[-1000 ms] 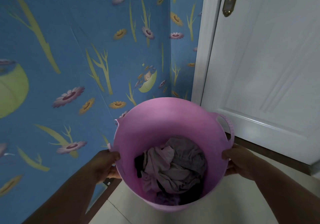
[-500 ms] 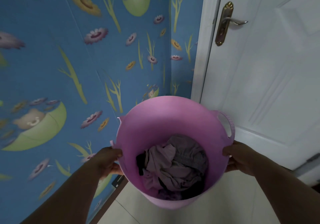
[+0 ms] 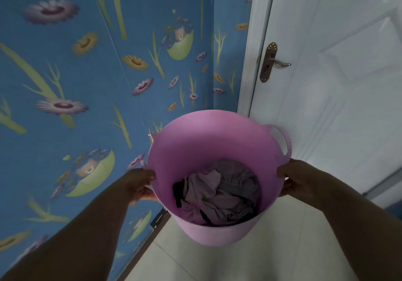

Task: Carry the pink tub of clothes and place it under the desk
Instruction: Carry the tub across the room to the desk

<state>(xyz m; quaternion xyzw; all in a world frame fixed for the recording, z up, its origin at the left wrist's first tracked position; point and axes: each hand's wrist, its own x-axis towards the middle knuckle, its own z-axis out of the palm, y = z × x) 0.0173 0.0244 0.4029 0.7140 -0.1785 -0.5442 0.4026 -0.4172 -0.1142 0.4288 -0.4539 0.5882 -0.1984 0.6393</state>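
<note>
Pink tub (image 3: 208, 150) is held in the air above the pale tiled floor (image 3: 239, 259), centre of the head view, rim tilted slightly toward the camera. It sits between the two hands, one on each side of the rim.

Left hand (image 3: 139, 185): closed on the left rim, thumb over the top edge, fingers curled under on the outside wall. Right hand (image 3: 291, 178): closed on the right rim in the same manner, thumb on the edge, fingers wrapped outside. Both forearms run in from the near bottom corners.

Tub handle (image 3: 282, 141): a looped grip at the far right of the rim, just beyond the right hand and not grasped. The matching handle on the left is mostly hidden; only a small nub shows by the left hand.

Contents: crumpled clothes (image 3: 219, 196) at the bottom, pale pink, grey and a bit of black. Tub well under half full.

Surroundings: blue flowered wallpaper (image 3: 87, 85) to the left and far side; white door (image 3: 337, 85) to the right with a brass lever handle (image 3: 272, 63), door closed against its frame. The tub's far right edge is near the door.
</note>
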